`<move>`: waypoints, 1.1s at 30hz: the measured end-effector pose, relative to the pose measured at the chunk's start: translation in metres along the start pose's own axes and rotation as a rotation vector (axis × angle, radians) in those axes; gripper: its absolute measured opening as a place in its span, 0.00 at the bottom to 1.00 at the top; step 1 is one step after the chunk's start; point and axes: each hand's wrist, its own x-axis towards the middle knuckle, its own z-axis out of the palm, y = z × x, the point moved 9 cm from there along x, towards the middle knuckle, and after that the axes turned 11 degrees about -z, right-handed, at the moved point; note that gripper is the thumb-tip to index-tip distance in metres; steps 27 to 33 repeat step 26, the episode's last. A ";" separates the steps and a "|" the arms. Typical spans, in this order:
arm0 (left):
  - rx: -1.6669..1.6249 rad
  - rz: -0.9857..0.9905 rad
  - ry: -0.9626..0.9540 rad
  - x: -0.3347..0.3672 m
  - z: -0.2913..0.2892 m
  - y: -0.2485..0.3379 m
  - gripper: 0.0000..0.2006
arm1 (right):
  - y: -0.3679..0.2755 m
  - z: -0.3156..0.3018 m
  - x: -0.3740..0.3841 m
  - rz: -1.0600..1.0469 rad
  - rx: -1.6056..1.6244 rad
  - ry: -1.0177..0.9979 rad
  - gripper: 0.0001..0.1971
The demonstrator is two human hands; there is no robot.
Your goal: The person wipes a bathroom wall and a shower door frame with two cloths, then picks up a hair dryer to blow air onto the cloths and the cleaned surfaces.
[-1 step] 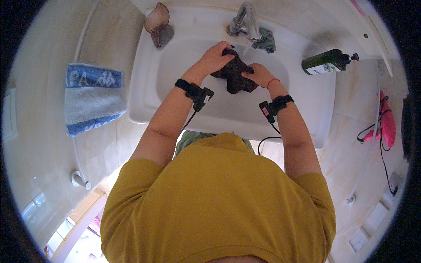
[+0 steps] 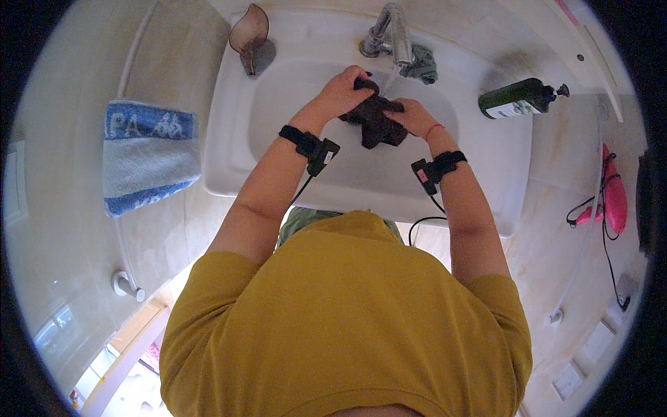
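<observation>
A bunched dark brown cloth [image 2: 376, 125] hangs between my hands over the white sink [image 2: 272, 104]. With fingers closed, my left hand [image 2: 339, 96] grips its upper left part. My right hand [image 2: 415, 119] pinches the right side of the cloth, thumb toward the middle. Just beyond the cloth stands a chrome faucet [image 2: 399, 43], and a thin stream of water falls from it beside the fabric. Some fingertips are hidden by the folds.
A grey-green rag [image 2: 421, 66] lies behind the faucet's spout. At the back left is a translucent brown leaf-shaped holder [image 2: 249, 31]. A dark green pump bottle [image 2: 515, 99] is on the right rim. A blue and grey towel [image 2: 151, 156] hangs left; a pink hair dryer [image 2: 611, 191] hangs right.
The cloth's folds have shifted slightly, bunching more between the hands. My right hand has moved a little; my left hand has stayed almost in place.
</observation>
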 end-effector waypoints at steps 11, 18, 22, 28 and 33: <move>-0.602 -0.349 -0.203 -0.013 0.002 -0.046 0.20 | -0.014 -0.014 -0.003 -0.023 -0.023 -0.063 0.18; -0.468 -0.265 -0.104 -0.012 0.005 -0.019 0.25 | 0.039 0.002 -0.015 0.104 0.417 0.177 0.20; 0.113 -0.037 -0.123 0.002 0.016 -0.017 0.31 | -0.009 -0.009 -0.003 0.078 0.595 0.151 0.22; 0.340 -0.143 -0.136 0.003 0.019 -0.049 0.31 | -0.025 -0.016 -0.002 -0.077 0.757 0.250 0.24; 0.340 -0.143 -0.136 0.003 0.019 -0.049 0.31 | -0.025 -0.016 -0.002 -0.077 0.757 0.250 0.24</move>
